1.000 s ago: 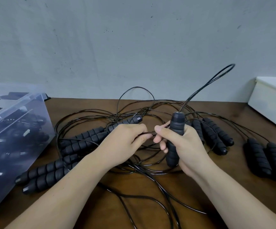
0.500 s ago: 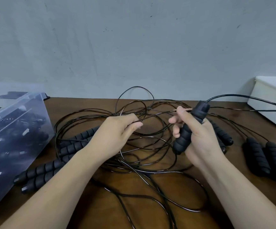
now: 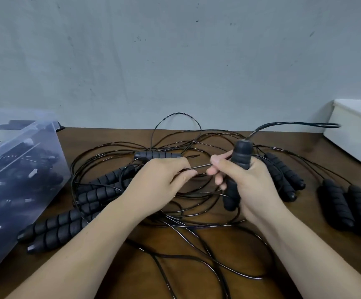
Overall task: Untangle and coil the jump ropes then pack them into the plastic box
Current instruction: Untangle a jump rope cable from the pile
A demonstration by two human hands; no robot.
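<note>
Two grips are busy: the right hand (image 3: 253, 187) closes round a foam handle (image 3: 241, 157), upright right of centre, and the left hand (image 3: 160, 180) pinches a thin cable (image 3: 199, 167) just beside it. Best draw even loops, lifting that cable clear of the tangle (image 3: 197, 223) spread over the counter (image 3: 309, 240). At the left edge waits the plastic box (image 3: 13, 169).

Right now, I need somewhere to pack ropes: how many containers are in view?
2: the clear plastic box at the table's left edge, dark ropes inside; a white bin at far right. None looks hidden.
</note>
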